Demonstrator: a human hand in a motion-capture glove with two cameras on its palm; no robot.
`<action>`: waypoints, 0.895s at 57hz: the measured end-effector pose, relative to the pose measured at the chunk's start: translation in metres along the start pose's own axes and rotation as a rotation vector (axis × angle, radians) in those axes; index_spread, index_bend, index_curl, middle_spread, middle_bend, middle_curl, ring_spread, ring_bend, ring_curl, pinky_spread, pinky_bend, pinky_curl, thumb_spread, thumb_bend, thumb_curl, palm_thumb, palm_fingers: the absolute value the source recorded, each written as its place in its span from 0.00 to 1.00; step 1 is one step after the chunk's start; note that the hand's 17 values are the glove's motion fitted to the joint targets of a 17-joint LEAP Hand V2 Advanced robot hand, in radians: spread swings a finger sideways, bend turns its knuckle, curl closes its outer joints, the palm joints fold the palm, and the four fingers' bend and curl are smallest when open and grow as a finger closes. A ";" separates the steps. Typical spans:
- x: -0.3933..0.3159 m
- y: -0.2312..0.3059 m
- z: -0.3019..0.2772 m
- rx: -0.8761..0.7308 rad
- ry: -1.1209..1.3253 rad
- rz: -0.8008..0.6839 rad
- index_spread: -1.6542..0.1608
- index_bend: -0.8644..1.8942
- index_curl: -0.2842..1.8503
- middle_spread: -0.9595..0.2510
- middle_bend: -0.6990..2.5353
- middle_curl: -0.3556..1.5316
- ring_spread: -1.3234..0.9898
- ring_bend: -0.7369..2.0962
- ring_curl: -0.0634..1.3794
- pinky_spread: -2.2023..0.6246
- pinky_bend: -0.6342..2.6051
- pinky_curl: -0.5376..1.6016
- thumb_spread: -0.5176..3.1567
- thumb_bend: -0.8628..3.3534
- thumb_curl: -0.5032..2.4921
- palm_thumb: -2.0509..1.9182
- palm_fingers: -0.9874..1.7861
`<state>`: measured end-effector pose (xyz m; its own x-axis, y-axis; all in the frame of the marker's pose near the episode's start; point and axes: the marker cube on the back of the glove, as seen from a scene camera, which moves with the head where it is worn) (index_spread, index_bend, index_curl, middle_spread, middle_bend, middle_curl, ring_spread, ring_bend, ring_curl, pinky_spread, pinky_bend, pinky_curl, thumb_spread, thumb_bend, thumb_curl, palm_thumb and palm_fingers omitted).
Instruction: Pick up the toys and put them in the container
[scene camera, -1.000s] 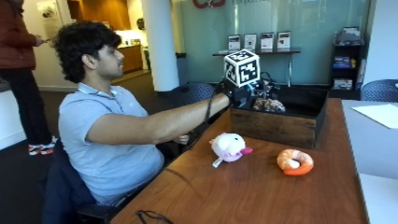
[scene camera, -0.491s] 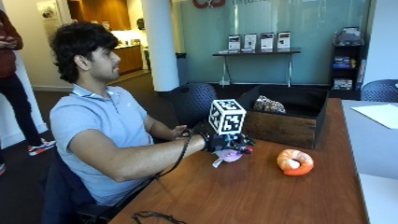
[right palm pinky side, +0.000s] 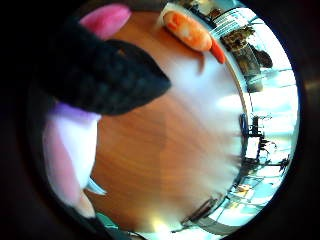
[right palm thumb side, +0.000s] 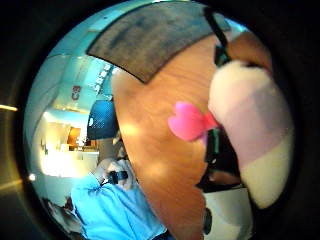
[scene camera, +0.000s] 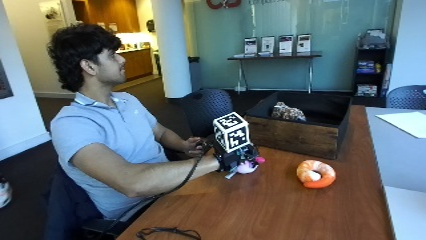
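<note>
1. Wooden table takes up most of the scene, person sitting at its side.
2. Dark wooden container sits at the far end, with one brownish toy already inside.
3. Gloved right hand is down on the pink-and-white plush toy, fingers curled round it; looks like it's on the tabletop, though it's hard to tell.
4. Orange shrimp toy lies on the table nearby, apart from the hand.

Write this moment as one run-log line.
right hand: on pink toy | shrimp toy: on table | box: one toy inside
</note>
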<state>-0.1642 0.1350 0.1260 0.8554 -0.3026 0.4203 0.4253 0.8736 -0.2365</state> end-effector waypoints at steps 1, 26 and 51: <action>-0.001 -0.001 -0.001 0.020 -0.004 -0.011 0.71 0.41 0.31 0.74 0.29 0.36 0.52 0.44 0.27 0.73 0.43 0.39 0.57 0.24 0.27 0.59 0.55; -0.005 -0.058 -0.129 0.365 -0.146 0.040 0.78 0.37 0.30 0.70 0.36 0.45 0.48 0.61 0.42 0.65 0.50 0.46 0.53 0.27 0.34 0.70 0.69; -0.085 -0.168 -0.217 0.366 -0.087 -0.004 0.80 0.38 0.30 0.71 0.40 0.53 0.46 0.65 0.47 0.65 0.54 0.50 0.52 0.27 0.36 0.71 0.69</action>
<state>-0.2436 -0.0687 -0.0604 0.8190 -0.2864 0.4971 0.2812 0.9557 0.0873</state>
